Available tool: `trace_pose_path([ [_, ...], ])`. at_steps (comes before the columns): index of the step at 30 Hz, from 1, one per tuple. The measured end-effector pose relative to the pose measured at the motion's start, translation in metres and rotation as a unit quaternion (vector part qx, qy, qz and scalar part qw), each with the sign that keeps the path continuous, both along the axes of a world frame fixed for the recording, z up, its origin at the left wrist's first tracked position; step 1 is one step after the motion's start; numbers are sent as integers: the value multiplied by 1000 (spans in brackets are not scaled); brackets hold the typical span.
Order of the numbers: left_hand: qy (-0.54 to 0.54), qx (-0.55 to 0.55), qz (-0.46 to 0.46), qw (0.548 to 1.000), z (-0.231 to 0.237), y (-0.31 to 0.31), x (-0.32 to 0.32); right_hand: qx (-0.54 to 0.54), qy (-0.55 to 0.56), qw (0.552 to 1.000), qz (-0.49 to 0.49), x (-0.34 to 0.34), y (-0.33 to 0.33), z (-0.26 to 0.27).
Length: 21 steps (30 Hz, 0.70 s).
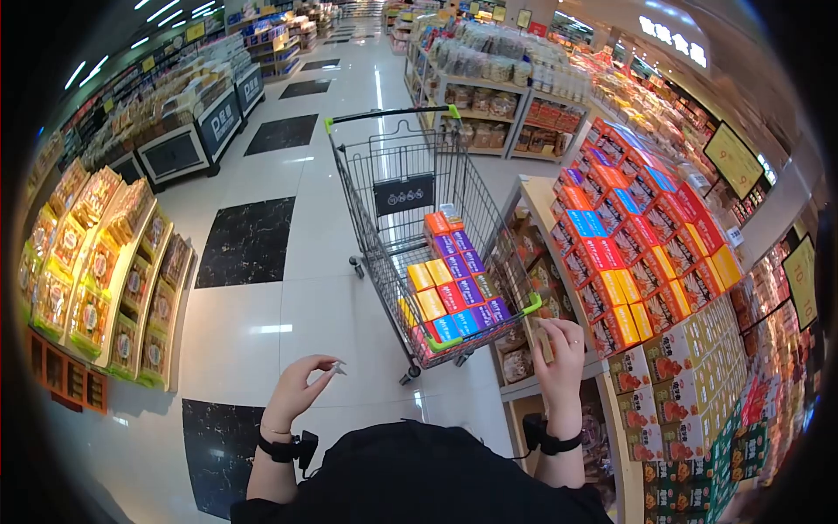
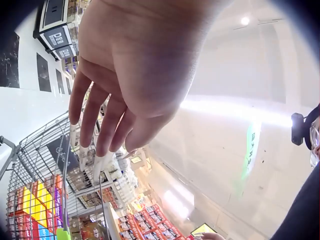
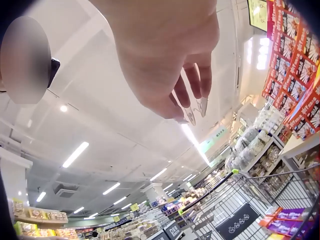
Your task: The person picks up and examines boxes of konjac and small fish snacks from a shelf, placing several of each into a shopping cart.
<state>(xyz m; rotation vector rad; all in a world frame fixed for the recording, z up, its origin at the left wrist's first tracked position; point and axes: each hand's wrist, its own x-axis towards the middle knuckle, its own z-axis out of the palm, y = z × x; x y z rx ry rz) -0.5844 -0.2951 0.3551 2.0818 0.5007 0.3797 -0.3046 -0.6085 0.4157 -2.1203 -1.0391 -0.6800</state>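
Note:
My left hand [image 1: 301, 389] hovers over the floor, to the left of the shopping cart's near end. Its fingers are loosely bent, and the left wrist view shows nothing in the palm [image 2: 145, 65]. Near the cart's green-tipped right corner is my right hand [image 1: 561, 375], close beside the shelf of boxes. In the right wrist view its fingers [image 3: 192, 82] hang relaxed with nothing between them. The wire shopping cart [image 1: 404, 194] stands ahead. Inside it lie rows of small boxes [image 1: 458, 293] in yellow, red, purple, blue and orange.
To the right, red, orange and blue boxes [image 1: 624, 236] are piled on a display shelf, with green and beige boxes [image 1: 672, 393] nearer. A lit rack of packaged snacks [image 1: 96, 262] stands left. Ahead runs a tiled aisle [image 1: 253, 349] between shelves.

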Motion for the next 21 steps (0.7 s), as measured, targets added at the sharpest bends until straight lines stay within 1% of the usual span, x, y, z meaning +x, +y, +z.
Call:
trace_pose_path([
  [2, 1, -18, 14, 1000, -7, 9, -4, -20, 28, 999, 32, 6, 16, -2],
  [4, 6, -10, 30, 999, -13, 16, 3, -50, 42, 997, 31, 20, 25, -14],
  [6, 8, -14, 24, 1000, -22, 22, 14, -75, 151, 986, 9, 37, 30, -28],
  [7, 11, -8, 27, 1000, -28, 26, 24, -90, 159, 983, 27, 58, 25, -54],
  [8, 5, -12, 12, 1000, -36, 29, 36, -102, 165, 980, 46, 79, 20, -79],
  [9, -3, -16, 26, 1000, -44, 32, 47, -93, 183, 977, 64, 90, 20, -91],
  [10, -8, -21, 42, 999, -48, 35, 59, -120, 177, 975, 62, 104, 17, -106],
  [11, 25, -11, 49, 998, -47, 37, 70, -137, 175, 973, 55, 117, 14, -121],
  [12, 22, -10, 44, 999, -50, 41, 83, -151, 172, 972, 49, 131, 12, -134],
  [13, 16, 18, 50, 998, -56, 44, 92, -184, 201, 961, 35, 147, 11, -145],
  [14, 9, 46, 56, 997, -60, 49, 103, -180, 201, 963, 30, 164, 12, -155],
  [16, -3, 47, 57, 997, -74, 62, 123, -223, 194, 955, -17, 194, 16, -173],
  [17, -14, 45, 65, 997, -81, 68, 139, -248, 212, 945, -31, 212, 19, -186],
  [18, -9, 47, 60, 997, -83, 71, 157, -245, 219, 944, -33, 225, 20, -190],
  [20, 31, 98, 75, 992, -87, 82, 189, -310, 222, 922, -62, 248, 33, -206],
  [21, 52, 121, 66, 989, -96, 89, 207, -289, 226, 929, -39, 263, 32, -232],
])
